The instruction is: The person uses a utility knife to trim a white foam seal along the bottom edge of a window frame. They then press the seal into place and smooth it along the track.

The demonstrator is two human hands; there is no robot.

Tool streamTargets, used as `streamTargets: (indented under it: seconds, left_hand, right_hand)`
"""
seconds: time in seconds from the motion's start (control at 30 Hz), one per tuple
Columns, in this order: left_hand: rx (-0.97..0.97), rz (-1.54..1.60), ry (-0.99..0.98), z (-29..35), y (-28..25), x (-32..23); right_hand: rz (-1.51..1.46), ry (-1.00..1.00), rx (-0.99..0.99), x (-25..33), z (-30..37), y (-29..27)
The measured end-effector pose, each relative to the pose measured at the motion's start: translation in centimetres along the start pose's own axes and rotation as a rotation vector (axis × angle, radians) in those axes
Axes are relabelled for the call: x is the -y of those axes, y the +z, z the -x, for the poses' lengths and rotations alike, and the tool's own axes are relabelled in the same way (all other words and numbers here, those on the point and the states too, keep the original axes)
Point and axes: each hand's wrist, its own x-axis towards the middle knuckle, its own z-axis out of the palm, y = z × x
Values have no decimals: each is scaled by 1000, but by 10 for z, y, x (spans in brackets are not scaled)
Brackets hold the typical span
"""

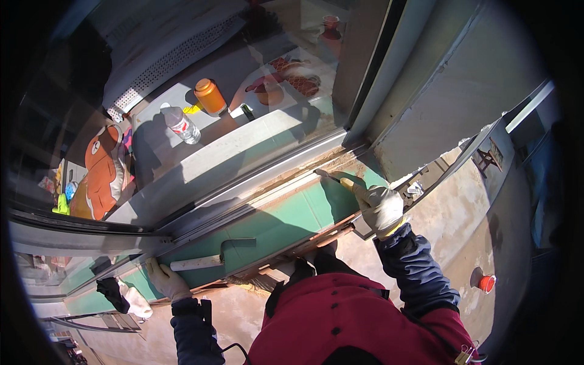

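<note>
My right hand (382, 210), in a white glove with a yellow cuff, is closed around a narrow tool with a dark, thin tip (327, 176). The tip reaches the dusty inner strip of the green window sill (286, 213), close to the window frame. What kind of tool it is cannot be made out, as the glove covers most of it. My gloved left hand (167, 281) rests on the sill's left part, fingers stretched out. Beside its fingers lies a white cylinder with a bent metal rod (196, 263), resembling a small paint roller.
Dark and white cloths (135, 300) hang over the sill's edge at left. Behind the glass stand a clear bottle (185, 129), an orange jar (210, 96) and a brown plush toy (103, 173). A wall panel (447, 103) borders the right; an orange-red cup (486, 283) stands below.
</note>
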Motion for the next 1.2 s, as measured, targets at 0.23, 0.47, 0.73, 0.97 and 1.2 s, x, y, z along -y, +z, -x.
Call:
streamTargets:
  seconds: [0.23,0.47,0.73,0.97,1.2]
  left_hand:
    - [5,-33,9,-4,3,6]
    - [39,-22,-17,-2,-5,-9]
    - [31,-51,25,-5,0,4]
    - [16,-42,21,-6,2,7]
    - [0,-33,38,-6,5,14]
  right_hand:
    - [-20,52,-141,-23,9,1]
    - [-29,94,-162,-10,19,-8]
    - [-66,72,-107,-22,12,4]
    - [-63,185,-221,-31,16,-7]
    - [-5,179,-130,-18,23,2]
